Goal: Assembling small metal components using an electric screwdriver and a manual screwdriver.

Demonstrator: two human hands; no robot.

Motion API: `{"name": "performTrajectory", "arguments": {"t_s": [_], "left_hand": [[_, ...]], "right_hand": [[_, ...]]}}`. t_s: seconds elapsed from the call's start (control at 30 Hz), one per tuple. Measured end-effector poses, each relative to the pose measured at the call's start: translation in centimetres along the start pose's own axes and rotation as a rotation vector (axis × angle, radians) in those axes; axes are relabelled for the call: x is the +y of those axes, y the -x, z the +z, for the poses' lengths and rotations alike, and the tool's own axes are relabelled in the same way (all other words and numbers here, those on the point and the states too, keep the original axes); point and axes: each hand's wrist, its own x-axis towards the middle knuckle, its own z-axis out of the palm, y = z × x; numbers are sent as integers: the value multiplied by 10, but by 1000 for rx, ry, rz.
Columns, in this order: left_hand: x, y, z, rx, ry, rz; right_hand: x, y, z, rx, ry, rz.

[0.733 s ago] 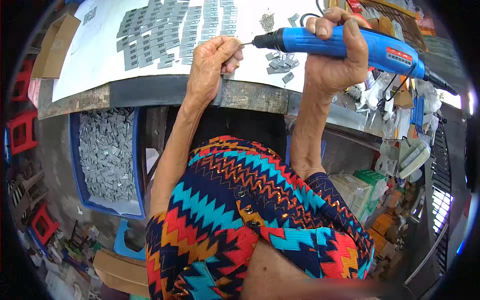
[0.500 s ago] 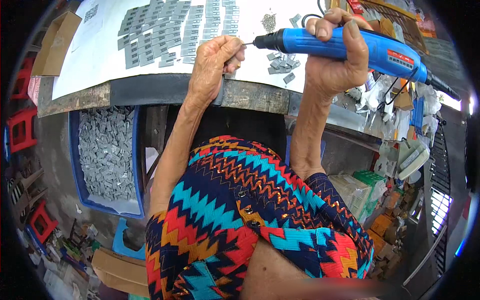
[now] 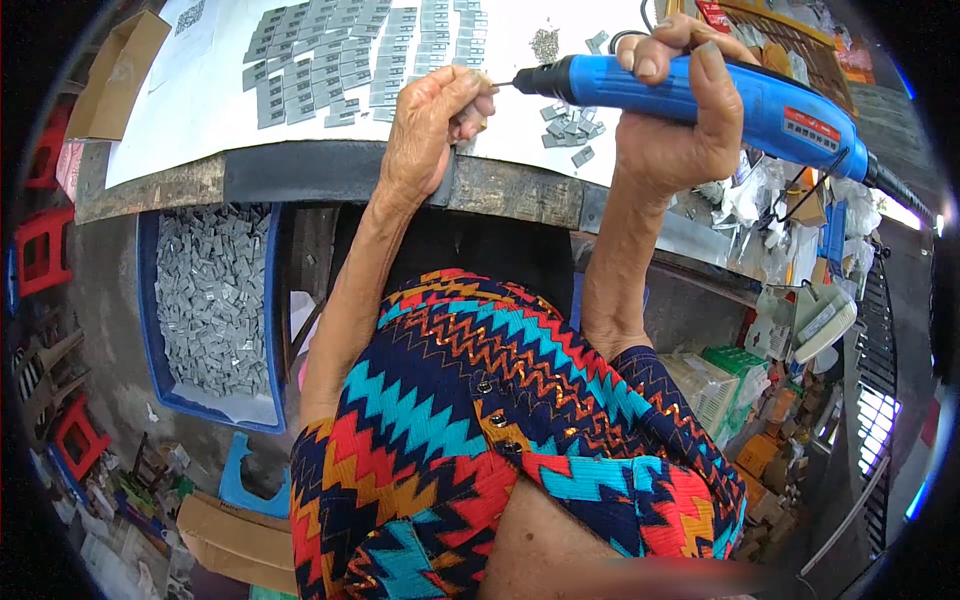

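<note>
My right hand [image 3: 672,125] is wrapped round a blue electric screwdriver [image 3: 610,84], held almost level above the table with its black nose toward the left. Its thin metal bit reaches the fingertips of my left hand [image 3: 425,125]. That hand is closed in a pinch at the bit's tip; what it holds is too small and covered to make out. Many small grey rectangular plastic parts [image 3: 312,72] lie in slanted rows beyond the left hand. Under the screwdriver's nose is a loose cluster of smaller grey pieces [image 3: 572,130]. A heap of tiny metal pieces, apparently screws [image 3: 544,44], sits farther back.
White sheeting covers the worktable, whose worn wooden edge [image 3: 515,192] faces me. An open cardboard box [image 3: 112,85] stands at its left end. Below left, a blue tray [image 3: 222,412] is full of grey parts. Red stools [image 3: 42,250] and a blue stool [image 3: 240,475] are on the floor.
The table and its parts have shifted very slightly in view. The screwdriver sits a little farther right, and its bit still meets the left fingertips.
</note>
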Motion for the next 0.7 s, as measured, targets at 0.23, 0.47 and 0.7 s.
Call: {"name": "performTrajectory", "arguments": {"t_s": [0.23,0.47,0.7], "left_hand": [[22,21,-1,346,-351,208],[33,22,-17,370,-1283,454],[25,14,-22,216,-1568,522]], "right_hand": [[-1,2,-10,-35,80,4],[8,9,-13,19,67,53],[8,13,-15,32,105,66]]}}
